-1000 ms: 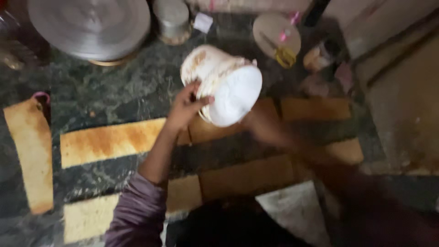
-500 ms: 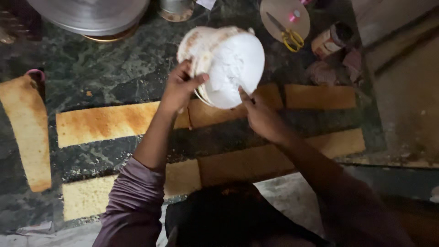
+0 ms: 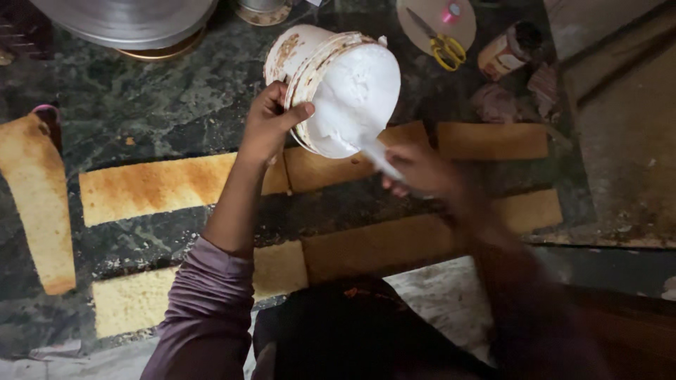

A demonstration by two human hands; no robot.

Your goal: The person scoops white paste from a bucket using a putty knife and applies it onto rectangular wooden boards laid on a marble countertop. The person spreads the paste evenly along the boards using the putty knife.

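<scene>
Since a second ago the right hand [image 3: 419, 172] has come from under the white tub [image 3: 296, 60] to the front of its mouth. The tub itself has turned so that its opening faces the camera more squarely.

Head view: the left hand [image 3: 271, 130] holds the tub up over the dark marble table [image 3: 162, 98], thumb hooked over the smeared rim and fingers curled round the wall behind it. The tub is tipped on its side, opening towards the lower right, and is thick with white cream [image 3: 355, 95]. The right hand is blurred with motion. It seems closed around the handle of a pale spatula [image 3: 377, 156] whose far end reaches into the cream at the lower rim, though the grip itself cannot be made out.

Long strips of golden sponge cake lie flat on the table below: one under the left forearm [image 3: 155, 186], one towards the right [image 3: 493, 141], one nearer the body [image 3: 380, 246] and one at the far left [image 3: 35, 204]. Yellow-handled scissors [image 3: 443, 46] rest on a round board [image 3: 422, 10] at the top, beside a small jar [image 3: 503, 53]. A wide metal disc [image 3: 127, 17] sits at the upper left.

By the look of it, the work in hand is scooping cream out of the tub. A clean scoop calls for the left hand to hold the tilt steady while the spatula is drawn along the inner wall.
</scene>
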